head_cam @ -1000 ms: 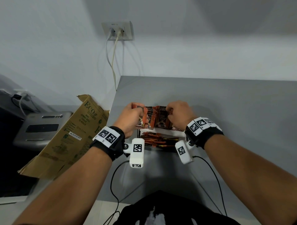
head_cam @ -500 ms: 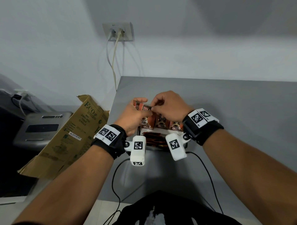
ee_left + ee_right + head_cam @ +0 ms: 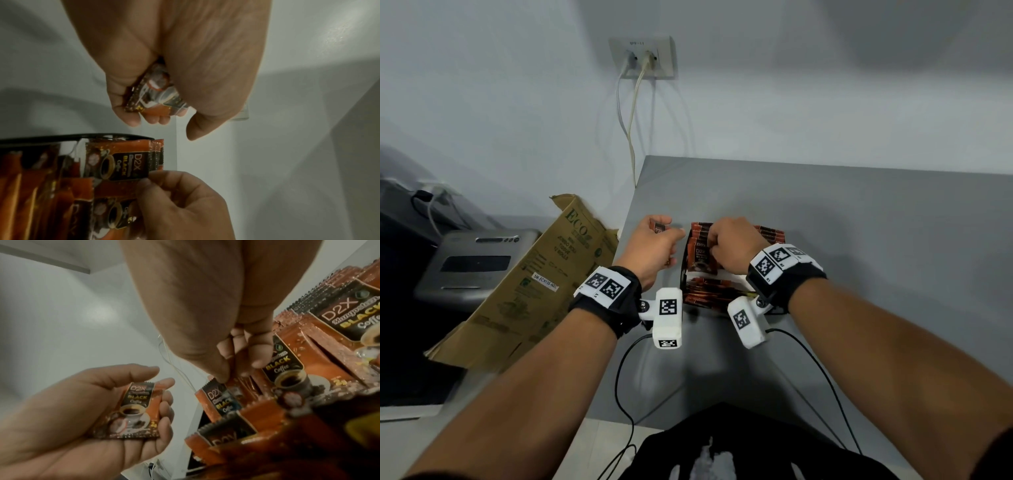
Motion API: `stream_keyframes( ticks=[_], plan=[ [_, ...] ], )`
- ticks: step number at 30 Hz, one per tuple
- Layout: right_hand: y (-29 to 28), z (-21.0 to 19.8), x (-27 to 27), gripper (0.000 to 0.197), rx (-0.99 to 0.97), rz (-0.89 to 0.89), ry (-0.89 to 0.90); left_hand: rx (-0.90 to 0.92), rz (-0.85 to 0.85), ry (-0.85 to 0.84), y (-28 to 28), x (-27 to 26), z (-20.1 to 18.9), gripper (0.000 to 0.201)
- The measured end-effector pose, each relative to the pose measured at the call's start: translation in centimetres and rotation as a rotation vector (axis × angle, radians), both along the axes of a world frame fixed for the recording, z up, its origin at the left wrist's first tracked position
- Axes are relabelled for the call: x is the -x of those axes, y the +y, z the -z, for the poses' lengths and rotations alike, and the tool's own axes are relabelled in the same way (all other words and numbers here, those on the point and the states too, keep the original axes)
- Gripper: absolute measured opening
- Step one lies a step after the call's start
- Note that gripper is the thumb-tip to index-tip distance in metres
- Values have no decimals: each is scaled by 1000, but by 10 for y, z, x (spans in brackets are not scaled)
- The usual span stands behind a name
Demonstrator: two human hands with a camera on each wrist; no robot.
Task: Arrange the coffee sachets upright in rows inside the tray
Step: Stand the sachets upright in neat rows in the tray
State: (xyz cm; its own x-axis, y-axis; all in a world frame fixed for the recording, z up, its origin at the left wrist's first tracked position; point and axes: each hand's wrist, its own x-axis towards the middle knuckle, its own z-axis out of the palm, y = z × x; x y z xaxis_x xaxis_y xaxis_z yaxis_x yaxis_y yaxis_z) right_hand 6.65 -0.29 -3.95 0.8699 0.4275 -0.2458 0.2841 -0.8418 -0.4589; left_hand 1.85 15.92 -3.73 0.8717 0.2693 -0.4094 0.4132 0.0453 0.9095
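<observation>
Orange-and-black coffee sachets (image 3: 700, 255) stand upright in the far row of a black tray (image 3: 682, 279); more sachets (image 3: 712, 291) lie flat in its near part. My right hand (image 3: 710, 245) is over the tray's left end. Its thumb and forefinger pinch the top edge of one upright sachet (image 3: 218, 398), which also shows in the left wrist view (image 3: 123, 162). My left hand (image 3: 666, 233) hovers just left of the tray, apart from it. Its curled fingers hold another sachet (image 3: 135, 408), creased in the palm (image 3: 156, 94).
The tray sits near the left edge of a grey table (image 3: 859, 240). A flattened cardboard box (image 3: 534, 281) leans beside that edge, with a grey device (image 3: 476, 263) further left. Cables (image 3: 630, 116) hang from a wall socket (image 3: 642, 58) behind.
The hands met above the tray half a second ago. Since then my left hand has drawn away to the left with a sachet and my right has lowered one into the tray's left end.
</observation>
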Motion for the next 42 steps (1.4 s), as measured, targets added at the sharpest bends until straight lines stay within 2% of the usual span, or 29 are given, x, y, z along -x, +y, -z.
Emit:
stream_keyframes(
  ticks=[9, 16, 20, 24, 27, 29, 31, 34, 38, 42],
  plan=[
    [2, 2, -3, 18, -18, 7, 5, 11, 13, 23, 2, -1, 0, 23],
    [-5, 3, -1, 24, -54, 21, -9, 84, 0, 31, -2, -1, -4, 37],
    [-13, -10, -1, 27, -175, 101, -50, 103, 68, -35, -6, 0, -6, 46],
    [-18, -28, 3, 13, -429, 140, 92, 123, 168, -126, -19, 0, -10, 56],
    [-25, -37, 5, 5, -484, 134, 125, 137, 201, -158, -27, -1, -11, 57],
    [-35, -43, 2, 5, -509, 196, 110, 131, 190, -149, -30, -2, -12, 55],
    [-47, -45, -4, 9, -476, 276, 59, 88, 133, -117, -27, -3, -13, 47],
    [-64, -36, -7, 11, -324, 330, 24, 47, 66, -66, -19, -4, -11, 34],
    [-70, -9, -1, 15, -203, 370, 96, 23, 73, -35, -13, -1, -5, 30],
    [-66, 3, 2, 15, -210, 396, 149, 9, 94, -22, -14, 0, -5, 29]
  ],
)
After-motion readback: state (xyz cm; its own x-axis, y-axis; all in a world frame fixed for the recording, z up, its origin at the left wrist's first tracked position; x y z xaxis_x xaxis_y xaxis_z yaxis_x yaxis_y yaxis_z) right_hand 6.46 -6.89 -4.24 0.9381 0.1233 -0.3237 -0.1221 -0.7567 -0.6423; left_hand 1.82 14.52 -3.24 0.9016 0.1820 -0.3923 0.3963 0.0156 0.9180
